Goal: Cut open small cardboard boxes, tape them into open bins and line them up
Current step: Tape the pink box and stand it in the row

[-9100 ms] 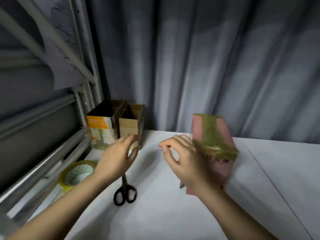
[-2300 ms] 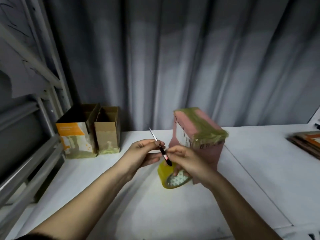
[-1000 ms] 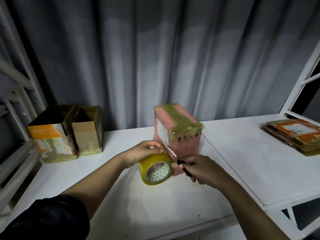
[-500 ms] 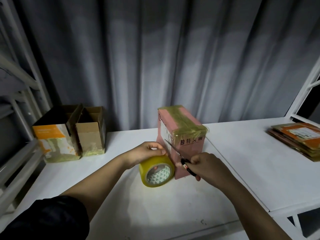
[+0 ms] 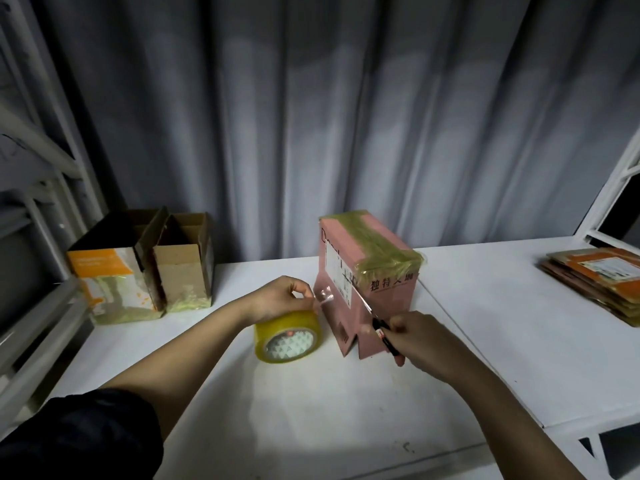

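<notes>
A pink cardboard box with yellowish tape over its top stands upright mid-table. A yellow tape roll stands on edge just left of it. My left hand rests on the roll and pinches the loose clear tape end, pulled toward the box. My right hand grips black-handled scissors, the blades pointing up-left against the box's side. Two open bins stand side by side at the far left: an orange-and-white one and a plain brown one.
A white table carries everything, with a seam right of the pink box. A stack of flattened cardboard boxes lies at the right edge. Metal shelf rails run along the left, a white frame on the right, a grey curtain behind.
My left hand has lifted a short strip of tape off the roll toward the box. The scissors in my right hand stay by the box's side.
</notes>
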